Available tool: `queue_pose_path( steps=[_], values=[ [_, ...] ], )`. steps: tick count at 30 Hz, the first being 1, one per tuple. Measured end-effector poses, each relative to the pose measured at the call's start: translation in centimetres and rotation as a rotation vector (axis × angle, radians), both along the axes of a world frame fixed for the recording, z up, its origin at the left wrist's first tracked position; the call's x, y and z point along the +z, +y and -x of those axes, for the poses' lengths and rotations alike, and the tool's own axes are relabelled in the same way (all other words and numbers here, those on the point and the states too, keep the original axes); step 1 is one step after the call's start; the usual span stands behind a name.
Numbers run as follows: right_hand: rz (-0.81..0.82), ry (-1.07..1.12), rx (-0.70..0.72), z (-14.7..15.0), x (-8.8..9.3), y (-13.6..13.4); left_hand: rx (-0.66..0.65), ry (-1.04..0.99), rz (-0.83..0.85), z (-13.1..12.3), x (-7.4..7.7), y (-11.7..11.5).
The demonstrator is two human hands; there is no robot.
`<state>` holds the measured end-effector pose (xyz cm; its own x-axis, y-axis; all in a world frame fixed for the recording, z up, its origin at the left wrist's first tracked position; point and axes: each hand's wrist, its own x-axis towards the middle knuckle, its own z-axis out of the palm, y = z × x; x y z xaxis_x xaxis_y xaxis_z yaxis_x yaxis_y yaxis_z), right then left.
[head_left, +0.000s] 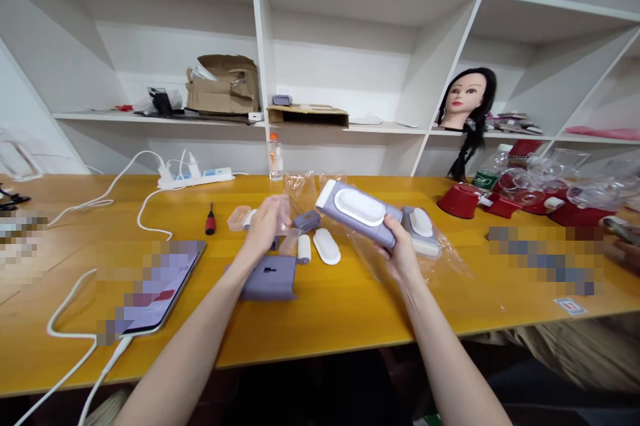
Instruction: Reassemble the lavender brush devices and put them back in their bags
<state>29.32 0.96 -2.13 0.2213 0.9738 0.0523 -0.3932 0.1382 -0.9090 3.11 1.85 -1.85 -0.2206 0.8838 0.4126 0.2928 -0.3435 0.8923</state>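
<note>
Although lettering on the plastic bottle's (493, 169) green label is too small to read, the lilac-and-white handheld device (357, 208) shows plainly, raised over the wooden table (340, 326). Its long axis slants from lower right to upper left, the white end pointing left and away from the person, the oval white panel facing up. The right hand (401, 249) grips the lower-right end, fingers closed round it. The left hand (265, 225), blurred and curled, is at a clear plastic piece (283, 211); whether it grips that cannot be told.
</note>
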Motion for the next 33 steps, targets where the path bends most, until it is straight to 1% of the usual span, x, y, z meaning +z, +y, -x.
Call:
queue_pose_path(
  steps=[3, 5, 9, 11, 13, 15, 18, 21, 25, 27, 30, 33],
  values=[
    [0.02, 0.061, -0.018, -0.2, 0.1, 0.0, -0.221, 0.314, -0.031, -2.1, -0.1, -0.9],
    [0.065, 0.081, -0.048, -0.2, 0.1, -0.1, -0.268, 0.48, -0.054, -3.3, 0.1, -1.3],
    [0.114, 0.091, -0.119, -0.6, 0.0, 0.0, -0.299, 0.629, -0.166, -5.2, 0.6, -0.7],
    [0.106, 0.1, -0.137, -0.9, -0.1, 0.2, -0.316, 0.76, -0.19, -6.2, 0.8, -0.1],
    [0.078, 0.08, -0.143, -1.3, -0.3, 0.4, -0.251, 0.93, -0.184, -7.3, 0.6, 0.4],
    [0.035, 0.021, -0.133, -1.5, -0.5, 0.5, -0.179, 1.012, -0.15, -8.4, 0.2, 0.8],
    [0.005, -0.027, -0.109, -1.4, -0.6, 0.6, -0.147, 1.015, -0.112, -9.8, -0.5, 1.2],
    [0.068, 0.024, -0.114, -1.1, -0.4, 0.4, -0.15, 0.985, -0.082, -10.7, -1.2, 1.6],
    [0.112, 0.078, -0.098, -0.8, -0.3, 0.2, -0.189, 0.89, -0.057, -10.8, -1.5, 1.8],
    [0.108, 0.083, -0.08, -0.8, -0.3, 0.2, -0.218, 0.815, -0.053, -10.5, -1.4, 1.8],
    [0.097, 0.061, -0.05, -0.9, -0.5, 0.3, -0.244, 0.675, -0.052, -9.6, -0.9, 2.0],
    [0.07, 0.036, 0.002, -0.9, -0.7, 0.2, -0.205, 0.508, -0.029, -8.1, 0.0, 2.0]
  ],
)
